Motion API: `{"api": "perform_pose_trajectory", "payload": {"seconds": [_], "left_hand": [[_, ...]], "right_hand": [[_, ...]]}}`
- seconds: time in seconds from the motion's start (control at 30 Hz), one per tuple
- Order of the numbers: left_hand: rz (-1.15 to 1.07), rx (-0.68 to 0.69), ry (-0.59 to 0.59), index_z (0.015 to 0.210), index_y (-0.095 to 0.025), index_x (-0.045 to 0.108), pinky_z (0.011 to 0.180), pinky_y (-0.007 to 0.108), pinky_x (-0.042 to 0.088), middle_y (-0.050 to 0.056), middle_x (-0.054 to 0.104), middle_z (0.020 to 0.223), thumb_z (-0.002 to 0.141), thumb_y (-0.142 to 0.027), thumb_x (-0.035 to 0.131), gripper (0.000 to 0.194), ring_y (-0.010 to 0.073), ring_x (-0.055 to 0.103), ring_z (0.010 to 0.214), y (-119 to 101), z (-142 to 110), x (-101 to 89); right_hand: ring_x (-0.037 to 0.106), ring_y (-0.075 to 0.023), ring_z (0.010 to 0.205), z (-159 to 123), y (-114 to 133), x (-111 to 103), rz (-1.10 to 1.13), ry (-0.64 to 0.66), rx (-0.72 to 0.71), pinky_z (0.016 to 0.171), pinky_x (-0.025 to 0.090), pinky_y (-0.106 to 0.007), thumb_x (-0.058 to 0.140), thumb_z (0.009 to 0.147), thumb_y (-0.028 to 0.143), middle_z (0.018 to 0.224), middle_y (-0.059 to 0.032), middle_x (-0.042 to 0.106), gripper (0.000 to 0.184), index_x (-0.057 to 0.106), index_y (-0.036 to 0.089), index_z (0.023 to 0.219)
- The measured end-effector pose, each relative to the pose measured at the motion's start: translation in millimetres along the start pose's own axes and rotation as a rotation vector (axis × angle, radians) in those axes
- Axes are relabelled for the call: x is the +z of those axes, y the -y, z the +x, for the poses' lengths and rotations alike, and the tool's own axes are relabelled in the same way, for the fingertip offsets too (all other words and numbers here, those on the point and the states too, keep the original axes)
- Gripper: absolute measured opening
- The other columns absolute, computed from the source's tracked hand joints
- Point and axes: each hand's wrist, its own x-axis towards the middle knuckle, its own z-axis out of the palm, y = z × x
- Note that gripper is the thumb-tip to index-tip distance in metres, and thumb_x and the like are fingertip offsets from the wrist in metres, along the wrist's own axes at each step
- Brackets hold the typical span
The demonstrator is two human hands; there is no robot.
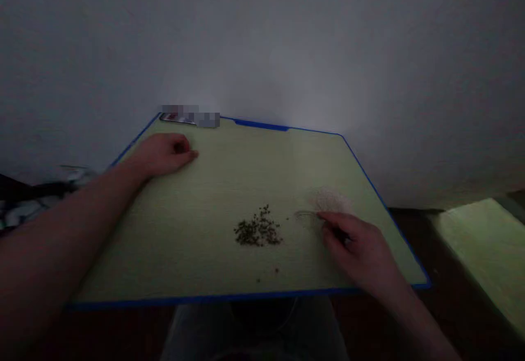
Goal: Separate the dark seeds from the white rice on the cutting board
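My right hand is on the right side of the pale tabletop, thumb and forefinger closed. From its fingertips a thin, blurred strand reaches left; its exact kind is unclear. Just beyond the fingers lies a patch of fine, pale reddish bits. A loose pile of small dark grains or beads is spread left of this hand. My left hand rests at the far left of the tabletop with its fingers curled in, and anything inside them is hidden.
The table has a blue rim and stands against a grey wall. A partly blurred-out flat object, perhaps a phone, lies at the back left corner. Two stray grains are near the front edge. A pale yellowish surface is at the right.
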Motion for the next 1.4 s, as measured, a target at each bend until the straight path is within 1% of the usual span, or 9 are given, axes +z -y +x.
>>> {"api": "perform_pose_trajectory", "payload": {"seconds": [0.1, 0.2, 0.43, 0.53, 0.7, 0.87, 1.03, 1.2, 1.4], "left_hand": [[-0.008, 0.003, 0.008, 0.076, -0.020, 0.058, 0.058, 0.028, 0.033, 0.001, 0.059, 0.069, 0.080, -0.057, 0.050, 0.038, 0.0164, 0.052, 0.065, -5, -1, -2.5], [-0.008, -0.001, 0.005, 0.077, -0.020, 0.059, 0.059, 0.028, 0.034, 0.002, 0.060, 0.070, 0.080, -0.057, 0.050, 0.038, 0.0167, 0.052, 0.065, -7, -2, -3.7], [-0.006, -0.006, 0.012, 0.076, -0.020, 0.058, 0.058, 0.029, 0.034, 0.003, 0.061, 0.072, 0.079, -0.058, 0.051, 0.039, 0.0174, 0.053, 0.066, -3, 0, -1.4], [-0.003, -0.015, 0.019, 0.077, -0.020, 0.059, 0.058, 0.028, 0.034, 0.002, 0.062, 0.072, 0.078, -0.059, 0.050, 0.040, 0.0172, 0.053, 0.066, -2, 1, -0.5], [-0.018, -0.006, 0.012, 0.078, -0.020, 0.059, 0.059, 0.029, 0.034, 0.002, 0.062, 0.073, 0.078, -0.058, 0.051, 0.039, 0.0174, 0.054, 0.067, -4, 1, 0.3], [-0.021, 0.005, 0.003, 0.077, -0.021, 0.058, 0.059, 0.029, 0.034, 0.002, 0.061, 0.071, 0.079, -0.057, 0.052, 0.037, 0.0176, 0.053, 0.066, -4, 2, 0.6], [-0.007, 0.001, -0.009, 0.076, -0.021, 0.058, 0.059, 0.029, 0.034, 0.002, 0.061, 0.071, 0.079, -0.058, 0.052, 0.038, 0.0177, 0.053, 0.066, -4, 2, 0.9], [-0.017, 0.006, -0.004, 0.074, -0.021, 0.058, 0.058, 0.029, 0.034, 0.002, 0.061, 0.070, 0.078, -0.058, 0.051, 0.038, 0.0174, 0.053, 0.065, -5, 1, 0.0], [0.010, -0.017, 0.007, 0.076, -0.021, 0.058, 0.059, 0.030, 0.034, 0.003, 0.061, 0.072, 0.078, -0.059, 0.049, 0.040, 0.0185, 0.053, 0.067, -7, 0, -1.0]], "right_hand": [[0.071, -0.0189, 0.074, -10, -2, -4, -0.012, -0.019, 0.026, 0.064, 0.057, -0.029, 0.052, 0.089, 0.024, 0.093, -0.0071, 0.077, 0.027, 0.072, 0.015, 0.106], [0.071, -0.0185, 0.071, -20, 4, -5, -0.004, -0.045, 0.052, 0.062, 0.058, -0.029, 0.053, 0.088, 0.024, 0.090, -0.0061, 0.077, 0.026, 0.071, 0.017, 0.105], [0.073, -0.0184, 0.074, -30, 38, 18, 0.046, -0.020, 0.041, 0.066, 0.060, -0.029, 0.049, 0.088, 0.021, 0.091, -0.0081, 0.077, 0.030, 0.071, 0.015, 0.108], [0.073, -0.0203, 0.076, -30, 32, 22, 0.008, -0.044, 0.108, 0.069, 0.060, -0.032, 0.049, 0.087, 0.023, 0.092, -0.0098, 0.077, 0.032, 0.071, 0.013, 0.108], [0.072, -0.0206, 0.069, -31, 15, 11, -0.018, -0.105, 0.224, 0.061, 0.060, -0.032, 0.053, 0.086, 0.029, 0.084, -0.0080, 0.077, 0.032, 0.072, 0.014, 0.106], [0.071, -0.0186, 0.065, -34, 30, 13, 0.050, -0.048, 0.202, 0.057, 0.059, -0.029, 0.052, 0.086, 0.028, 0.083, -0.0076, 0.076, 0.035, 0.070, 0.013, 0.112], [0.072, -0.0191, 0.069, -39, 37, 20, 0.051, -0.033, 0.185, 0.059, 0.060, -0.029, 0.051, 0.087, 0.027, 0.087, -0.0096, 0.077, 0.036, 0.070, 0.012, 0.114], [0.072, -0.0202, 0.068, -40, 32, 18, 0.030, 0.016, 0.175, 0.058, 0.060, -0.030, 0.050, 0.087, 0.029, 0.086, -0.0104, 0.077, 0.037, 0.071, 0.012, 0.113], [0.070, -0.0197, 0.063, -36, 12, 7, -0.044, -0.092, 0.273, 0.060, 0.060, -0.032, 0.052, 0.085, 0.030, 0.081, -0.0083, 0.077, 0.037, 0.071, 0.012, 0.110]]}}
